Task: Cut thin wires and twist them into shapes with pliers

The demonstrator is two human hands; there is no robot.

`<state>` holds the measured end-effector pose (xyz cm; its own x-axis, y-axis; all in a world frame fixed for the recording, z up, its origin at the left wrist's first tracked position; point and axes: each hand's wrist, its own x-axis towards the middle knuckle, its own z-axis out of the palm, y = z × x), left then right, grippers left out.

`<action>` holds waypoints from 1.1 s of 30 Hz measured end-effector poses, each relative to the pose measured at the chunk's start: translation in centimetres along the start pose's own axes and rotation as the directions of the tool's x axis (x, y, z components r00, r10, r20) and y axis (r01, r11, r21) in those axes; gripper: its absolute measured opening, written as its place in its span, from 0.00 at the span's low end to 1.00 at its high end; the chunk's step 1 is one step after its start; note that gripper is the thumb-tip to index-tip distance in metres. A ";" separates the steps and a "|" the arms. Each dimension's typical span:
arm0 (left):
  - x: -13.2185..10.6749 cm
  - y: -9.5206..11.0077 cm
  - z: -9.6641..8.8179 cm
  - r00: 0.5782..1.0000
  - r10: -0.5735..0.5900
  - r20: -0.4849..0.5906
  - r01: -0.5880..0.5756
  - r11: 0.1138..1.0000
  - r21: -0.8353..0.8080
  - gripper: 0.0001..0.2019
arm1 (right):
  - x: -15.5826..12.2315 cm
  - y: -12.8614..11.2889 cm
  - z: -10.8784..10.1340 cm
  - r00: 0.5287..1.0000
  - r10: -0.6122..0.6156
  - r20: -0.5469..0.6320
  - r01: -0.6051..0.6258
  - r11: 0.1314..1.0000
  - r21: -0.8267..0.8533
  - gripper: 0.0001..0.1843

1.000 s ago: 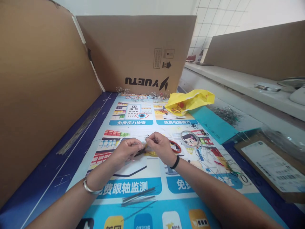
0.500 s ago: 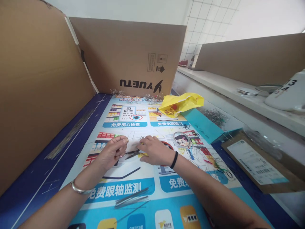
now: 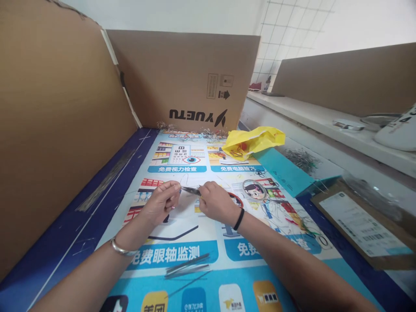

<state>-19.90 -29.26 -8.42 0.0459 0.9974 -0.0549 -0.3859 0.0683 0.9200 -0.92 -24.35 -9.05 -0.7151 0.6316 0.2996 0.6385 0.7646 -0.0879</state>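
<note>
My right hand (image 3: 216, 201) is wrapped round a pair of pliers (image 3: 191, 190), whose dark pointed jaws reach left to the fingertips of my left hand. My left hand (image 3: 165, 200) is closed in a pinch of thumb and forefinger, and what it pinches is too small to make out. Both hands are over the printed poster sheet (image 3: 182, 234). Nearer to me on the sheet lies a small bundle of thin wire pieces (image 3: 188, 266).
Tall cardboard panels (image 3: 182, 78) stand at the back and left. More straight wires (image 3: 105, 180) lie at left. At right are a yellow bag (image 3: 253, 141), a blue box (image 3: 281, 171) with tangled wire, a round mirror-like disc (image 3: 254, 190) and a labelled cardboard parcel (image 3: 364, 225).
My right hand has picked the pliers up from the sheet and brought their tips up to my left fingertips. My left hand keeps its pinch. The whole view has shifted slightly.
</note>
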 end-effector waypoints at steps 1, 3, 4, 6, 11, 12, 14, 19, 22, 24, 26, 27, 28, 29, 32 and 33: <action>0.0 0.0 0.0 1.000 0.006 0.007 -0.006 1.000 -0.013 0.11 | 0.1 0.1 0.1 0.998 0.051 -0.026 -0.048 0.996 0.076 0.10; 0.0 0.1 0.1 0.999 0.010 0.036 -0.009 0.999 -0.034 0.12 | 0.2 0.4 0.2 0.992 0.117 -0.053 -0.101 0.965 0.242 0.09; -0.1 0.1 0.2 0.998 0.007 0.055 -0.005 0.999 -0.041 0.13 | 0.3 0.5 0.3 0.990 0.130 -0.059 -0.105 0.942 0.319 0.08; -0.2 0.2 0.3 0.997 -0.007 0.083 0.012 0.998 -0.060 0.14 | 0.4 0.7 0.4 0.989 0.130 -0.073 -0.085 0.893 0.441 0.05; -0.3 0.2 0.4 0.992 -0.032 0.125 0.049 0.990 -0.136 0.13 | 0.4 0.6 0.2 0.989 0.094 -0.116 -0.005 0.795 0.606 0.04; -0.3 0.2 0.3 0.990 -0.035 0.137 0.056 0.987 -0.151 0.13 | 0.3 0.6 0.1 0.989 0.080 -0.123 0.015 0.779 0.627 0.04; -0.4 0.3 0.3 0.985 -0.034 0.168 0.064 0.982 -0.178 0.14 | 0.3 0.5 -0.1 0.989 0.041 -0.139 0.062 0.749 0.660 0.04; -0.5 0.2 0.1 0.969 -0.064 0.237 0.115 0.971 -0.208 0.15 | 0.2 0.2 -0.2 0.986 -0.030 -0.165 0.137 0.705 0.695 0.05; -0.6 0.0 0.0 0.961 -0.107 0.256 0.160 0.967 -0.198 0.15 | 0.1 0.1 -0.2 0.984 -0.023 -0.176 0.141 0.702 0.698 0.05; -0.6 0.0 -0.1 0.960 -0.119 0.254 0.175 0.961 -0.212 0.14 | 0.1 0.1 -0.1 0.984 -0.030 -0.174 0.145 0.697 0.702 0.05; -0.6 0.1 -0.2 0.964 -0.092 0.251 0.154 0.958 -0.241 0.14 | 0.1 0.3 -0.1 0.983 -0.045 -0.177 0.160 0.686 0.710 0.06; -0.6 0.2 -0.2 0.966 -0.066 0.252 0.132 0.957 -0.258 0.14 | 0.1 0.5 -0.1 0.982 -0.057 -0.179 0.170 0.680 0.713 0.06; -0.7 0.3 -0.3 0.967 -0.038 0.254 0.109 0.956 -0.274 0.13 | 0.1 0.7 -0.1 0.981 -0.067 -0.181 0.178 0.676 0.715 0.06; -0.7 0.4 -0.3 0.965 -0.016 0.260 0.093 0.954 -0.285 0.12 | 0.1 0.9 -0.1 0.981 -0.069 -0.181 0.180 0.674 0.716 0.06; -0.8 0.6 -0.5 0.955 -0.005 0.297 0.100 0.947 -0.304 0.11 | 0.1 1.3 -0.2 0.986 -0.028 -0.165 0.141 0.672 0.727 0.07; -0.8 0.6 -0.5 0.951 -0.019 0.310 0.118 0.945 -0.304 0.11 | 0.1 1.3 -0.3 0.987 -0.007 -0.159 0.123 0.666 0.736 0.07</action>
<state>-20.58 -29.97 -8.04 0.3368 0.9402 0.0504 -0.6391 0.1890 0.7456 -0.07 -23.35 -8.90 -0.6652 0.5976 0.4476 0.1276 0.6816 -0.7205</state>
